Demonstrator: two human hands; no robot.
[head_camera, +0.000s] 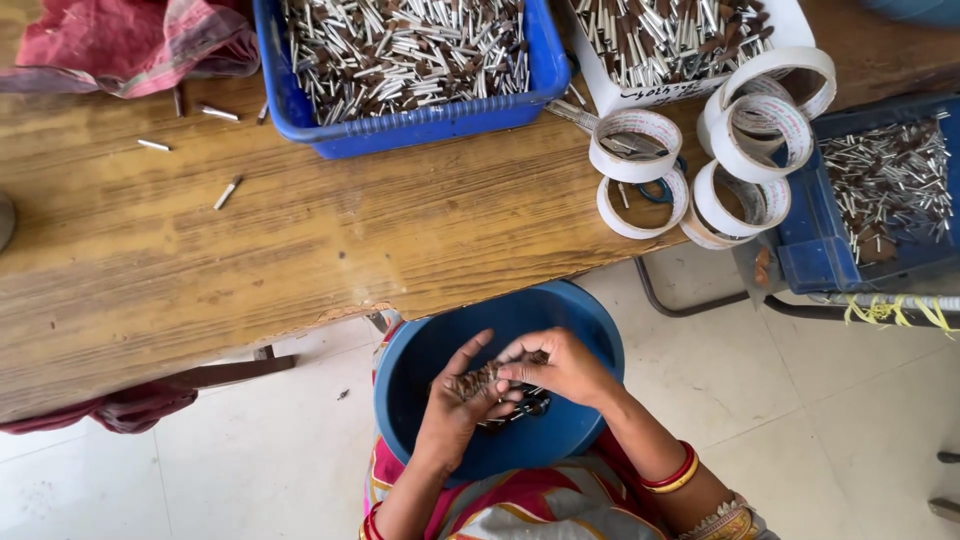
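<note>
1. The left hand (452, 408) cups a bundle of small brown-tipped sticks (478, 381), its fingers curled under them over a round blue basin (590, 330) on the person's lap.
2. The right hand (558, 366) has its fingertips pinched narrow on the top of the same bundle; a few dark pieces lie in the basin just below.
3. At the far left a red cloth (120, 45) lies on the wooden table (300, 230), with loose sticks scattered near it.
4. A blue rectangular tray (300, 110) full of silver and brown sticks comes next, then a white box (690, 92) of the same.
5. White tape rolls (745, 200) are heaped near the table edge, touching one another.
6. Rightmost, a blue crate (810, 240) holds more sticks.
7. The floor (800, 400) is pale tile.
</note>
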